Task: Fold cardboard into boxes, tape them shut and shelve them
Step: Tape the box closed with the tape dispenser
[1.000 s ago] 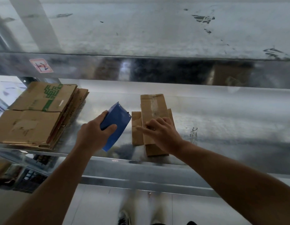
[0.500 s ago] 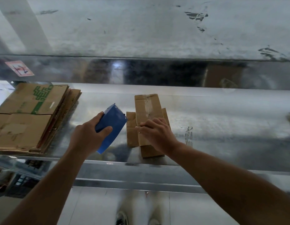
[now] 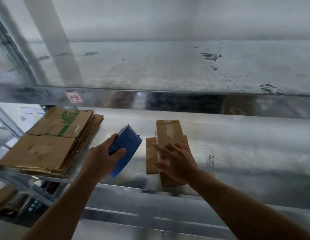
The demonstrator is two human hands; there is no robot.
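The left hand (image 3: pixel 100 160) gripped the blue tape dispenser (image 3: pixel 125 149), probably kept ready for sealing. The right hand (image 3: pixel 176 161), fingers spread, covered the small folded cardboard (image 3: pixel 168 132) mid-shelf, seemingly steadying it.

Red-marked white sticker (image 3: pixel 73 97)

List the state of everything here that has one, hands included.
left hand: grips the blue tape dispenser.
blue tape dispenser: held tilted, beside the small cardboard pieces, not touching them.
right hand: fingers straight and spread over the small cardboard pieces; blurred, contact unclear.
small cardboard pieces: flat on the shelf, the narrow one on top.
flat cardboard stack: unfolded, piled at the shelf's left end.
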